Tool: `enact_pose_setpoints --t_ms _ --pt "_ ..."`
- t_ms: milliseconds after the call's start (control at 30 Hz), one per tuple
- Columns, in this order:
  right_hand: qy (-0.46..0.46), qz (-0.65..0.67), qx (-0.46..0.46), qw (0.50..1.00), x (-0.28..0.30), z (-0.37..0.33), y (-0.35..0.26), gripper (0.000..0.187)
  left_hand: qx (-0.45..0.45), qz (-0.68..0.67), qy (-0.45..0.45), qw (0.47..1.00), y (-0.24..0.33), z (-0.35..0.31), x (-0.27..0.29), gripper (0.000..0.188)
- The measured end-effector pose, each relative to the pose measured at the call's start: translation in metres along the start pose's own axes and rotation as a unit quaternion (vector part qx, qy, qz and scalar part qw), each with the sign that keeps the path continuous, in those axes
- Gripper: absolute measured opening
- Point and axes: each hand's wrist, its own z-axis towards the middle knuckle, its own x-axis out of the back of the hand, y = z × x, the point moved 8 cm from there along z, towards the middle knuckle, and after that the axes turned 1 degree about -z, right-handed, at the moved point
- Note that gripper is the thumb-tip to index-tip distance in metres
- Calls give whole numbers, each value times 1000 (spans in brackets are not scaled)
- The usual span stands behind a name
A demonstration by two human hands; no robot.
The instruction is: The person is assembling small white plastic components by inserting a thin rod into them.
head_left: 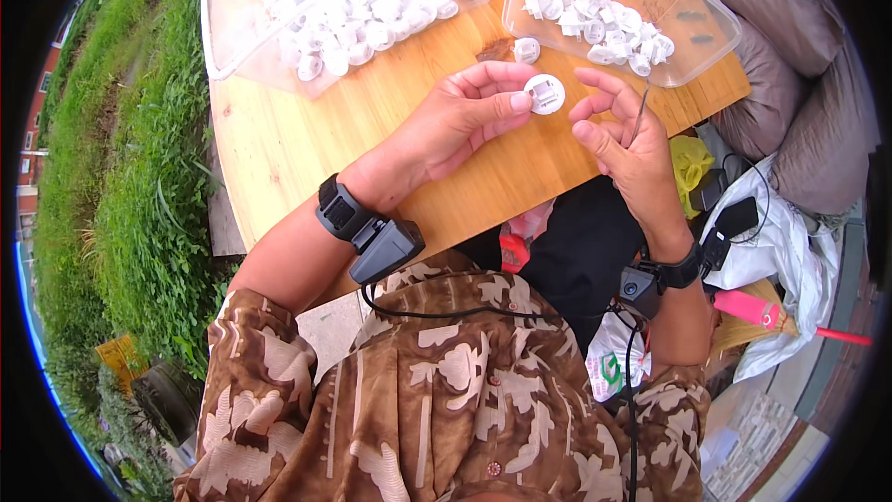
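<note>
From my post I see the left hand (457, 123) pinching a disc (546, 93); apart from it, the right hand (634, 151) holds a tool (641, 110).

The piece (548, 99) is white, the table (372, 125) yellow-brown, the shirt (446, 409) brown with beige leaf shapes.

Landmark: white disc (545, 94). Left of disc: left hand (460, 121), gripping its edge, blocks approach; past hand, wooden tabletop (307, 149) offers broad open room. Right of disc: narrow gap, then right hand (634, 151) with thin tool (640, 114) obstructing. Beyond disc: loose white piece (526, 49) in way, right container (715, 45) wall behind; left container (232, 14) bars far left. Nearer than disc: open tabletop passage between hands.
</note>
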Motion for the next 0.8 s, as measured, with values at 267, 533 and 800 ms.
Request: enact_pose_setpoints --t_ms 267,533,800 --pt "-1 48 6 999 -15 9 6 30 -46 41 -23 998 3 -2 -9 30" --pt "11 77 15 997 -8 7 13 18 -60 96 -34 993 3 -3 -14 34" --pt "-17 82 23 996 -11 10 16 13 -44 163 -11 986 2 -5 -13 27"
